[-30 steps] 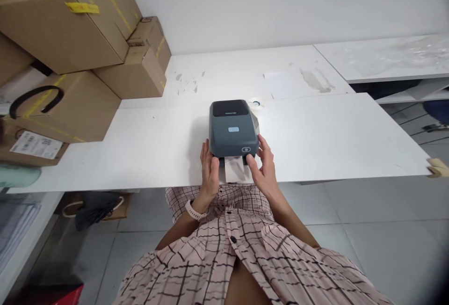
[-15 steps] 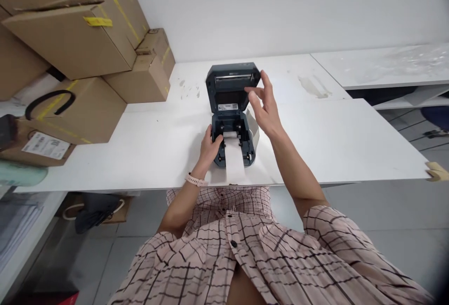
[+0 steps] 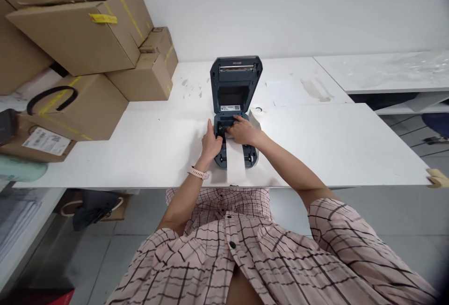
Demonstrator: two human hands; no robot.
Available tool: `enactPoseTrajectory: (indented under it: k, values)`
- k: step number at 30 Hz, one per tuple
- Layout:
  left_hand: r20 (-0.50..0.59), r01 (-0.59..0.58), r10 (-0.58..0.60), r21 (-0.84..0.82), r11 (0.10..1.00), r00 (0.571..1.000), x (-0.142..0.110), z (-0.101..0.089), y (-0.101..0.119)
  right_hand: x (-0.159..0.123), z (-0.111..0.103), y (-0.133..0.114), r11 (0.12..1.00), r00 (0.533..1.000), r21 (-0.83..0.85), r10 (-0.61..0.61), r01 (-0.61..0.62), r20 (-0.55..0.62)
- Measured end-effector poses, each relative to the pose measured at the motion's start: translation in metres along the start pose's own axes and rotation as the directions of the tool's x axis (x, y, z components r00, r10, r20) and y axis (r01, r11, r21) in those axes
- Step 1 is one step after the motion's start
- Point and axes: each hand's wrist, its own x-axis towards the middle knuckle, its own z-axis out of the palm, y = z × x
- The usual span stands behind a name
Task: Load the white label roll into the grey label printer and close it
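Note:
A dark blue-grey label printer (image 3: 253, 155) stands on the white table with its lid (image 3: 232, 78) tilted up and back. From inside it, a strip of white label paper (image 3: 235, 160) runs forward to the table's front edge. My left hand (image 3: 211, 145) is closed around the printer's left side wall, the thumb over the rim and inside, the index finger stretched along the outside. Inside the open body, my right hand (image 3: 242, 131) curls over the label roll, covering most of it. Its fingertips point left and are partly hidden.
Cardboard boxes (image 3: 87, 38) with yellow tape are piled at the left, a black curved strap (image 3: 52, 92) on one. A crumpled pale backing sheet (image 3: 257, 117) lies by the printer's right side. Farther right is a shelf unit (image 3: 393, 73); a tan corner guard (image 3: 438, 178) sits on the table's corner.
My right hand has left the raised lid and come down into the printer over the roll. The lid stands farther back. My left hand stays at the left side.

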Motion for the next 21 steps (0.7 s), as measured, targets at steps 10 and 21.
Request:
enactPoseTrajectory:
  k: [10,21]
  values:
    - [-0.022,-0.062,0.064,0.096,0.993,0.998,-0.001,0.0,-0.005,-0.025,-0.048,0.025,0.782,0.91,0.574,-0.388,0.244,0.142]
    - [-0.024,-0.034,0.033,-0.066,0.997,0.999,-0.002,0.001,-0.011,-0.202,0.036,0.112,0.235,0.911,0.907,0.14,0.35,-0.388]
